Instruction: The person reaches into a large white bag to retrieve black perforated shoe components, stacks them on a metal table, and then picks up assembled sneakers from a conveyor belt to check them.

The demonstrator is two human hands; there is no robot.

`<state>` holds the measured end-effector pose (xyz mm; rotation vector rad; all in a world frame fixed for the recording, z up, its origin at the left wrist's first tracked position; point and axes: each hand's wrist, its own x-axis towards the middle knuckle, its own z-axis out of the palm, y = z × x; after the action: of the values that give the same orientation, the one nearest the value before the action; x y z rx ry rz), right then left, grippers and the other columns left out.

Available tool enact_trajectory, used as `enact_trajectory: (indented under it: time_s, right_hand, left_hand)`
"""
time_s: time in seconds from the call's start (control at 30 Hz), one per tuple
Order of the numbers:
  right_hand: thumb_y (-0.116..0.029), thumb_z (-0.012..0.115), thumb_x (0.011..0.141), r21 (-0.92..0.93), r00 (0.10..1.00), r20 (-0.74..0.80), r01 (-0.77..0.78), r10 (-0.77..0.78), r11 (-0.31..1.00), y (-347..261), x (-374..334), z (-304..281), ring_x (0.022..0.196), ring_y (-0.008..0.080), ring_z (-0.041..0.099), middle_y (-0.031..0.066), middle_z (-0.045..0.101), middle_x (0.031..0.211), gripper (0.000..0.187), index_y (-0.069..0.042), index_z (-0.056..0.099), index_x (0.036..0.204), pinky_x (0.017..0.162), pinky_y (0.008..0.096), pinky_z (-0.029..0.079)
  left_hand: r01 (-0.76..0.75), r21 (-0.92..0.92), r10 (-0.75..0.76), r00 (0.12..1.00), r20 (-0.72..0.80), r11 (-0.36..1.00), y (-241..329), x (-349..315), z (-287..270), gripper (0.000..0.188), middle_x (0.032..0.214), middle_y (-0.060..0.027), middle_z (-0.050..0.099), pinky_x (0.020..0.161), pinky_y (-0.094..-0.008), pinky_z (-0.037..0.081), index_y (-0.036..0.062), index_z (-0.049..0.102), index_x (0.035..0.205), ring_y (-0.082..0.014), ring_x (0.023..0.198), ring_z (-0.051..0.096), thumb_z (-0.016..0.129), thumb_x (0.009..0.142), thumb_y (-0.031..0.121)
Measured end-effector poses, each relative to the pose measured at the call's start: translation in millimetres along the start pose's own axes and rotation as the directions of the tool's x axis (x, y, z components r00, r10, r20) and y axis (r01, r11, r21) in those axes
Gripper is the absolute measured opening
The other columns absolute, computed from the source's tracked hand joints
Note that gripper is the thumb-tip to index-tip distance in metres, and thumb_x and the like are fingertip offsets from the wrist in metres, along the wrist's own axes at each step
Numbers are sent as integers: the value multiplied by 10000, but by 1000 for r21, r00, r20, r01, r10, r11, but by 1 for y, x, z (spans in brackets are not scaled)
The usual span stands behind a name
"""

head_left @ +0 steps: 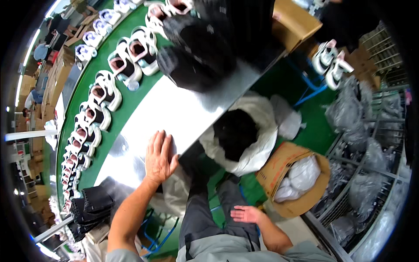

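Observation:
My left hand (159, 158) lies flat on the shiny metal table (157, 107) near its edge, fingers stretched out and holding nothing. Over my lap, beside my right thigh, my right hand (245, 214) is turned palm up with its fingers extended, and nothing is in it. Beyond the table runs a green conveyor belt (98, 150) with rows of white and black sneakers (99, 112) with pink linings. A stack of glossy black items (192, 56) stands at the table's far end. Black folded pieces (94, 203) lie at its near left end.
A white sack (266, 126) holding dark material stands beyond my knees. Right of it is an open cardboard box (279, 163) with white wrapped bundles. A wire rack (371, 157) with plastic-bagged items lines the right. At upper right, a pair of sneakers (329, 63) is near another person.

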<state>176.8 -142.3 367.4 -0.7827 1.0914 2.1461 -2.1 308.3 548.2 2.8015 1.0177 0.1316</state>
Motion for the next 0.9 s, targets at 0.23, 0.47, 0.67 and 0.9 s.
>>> enact_trajectory:
  time_s: [0.23, 0.47, 0.67, 0.9]
  right_hand:
    - [-258, 624, 975, -553, 655, -624, 15, -426, 833, -23, -90, 32, 1166, 393, 616, 236, 600, 1281, 391, -37, 522, 1281, 980, 579, 502]
    - [-147, 642, 927, -709, 445, -537, 223, -717, 670, -47, -143, 61, 750, 254, 696, 138, 704, 949, 192, -25, 649, 1075, 600, 389, 574]
    - [-144, 650, 910, -942, 321, 334, 91, -886, -322, -65, -111, 167, 799, 246, 667, 141, 693, 949, 225, 14, 645, 1071, 724, 366, 540]
    - [-240, 647, 910, -372, 226, 891, -134, -394, -918, -42, -46, 401, 1327, 430, 415, 251, 461, 1423, 527, -24, 507, 1370, 1102, 499, 346]
  left_hand:
    - [12, -40, -14, 999, -49, 999, 9, 12, -3, 670, 1468, -228, 423, 1173, -547, 282, 29, 500, 1388, -422, 1393, 367, 673, 809, 318]
    - [61, -126, -74, 992, -102, 990, -2, 5, 7, 686, 1444, -233, 428, 1178, -521, 283, 23, 507, 1377, -429, 1375, 378, 671, 804, 361]
    - [45, -201, -58, 997, -57, 979, 7, 23, -1, 621, 1373, -272, 477, 1124, -501, 367, -10, 560, 1311, -439, 1330, 429, 689, 762, 251]
    - [320, -735, -427, 903, 47, 598, 39, -110, -68, 262, 996, -205, 668, 843, -491, 516, 49, 662, 1059, -396, 971, 639, 606, 905, 253]
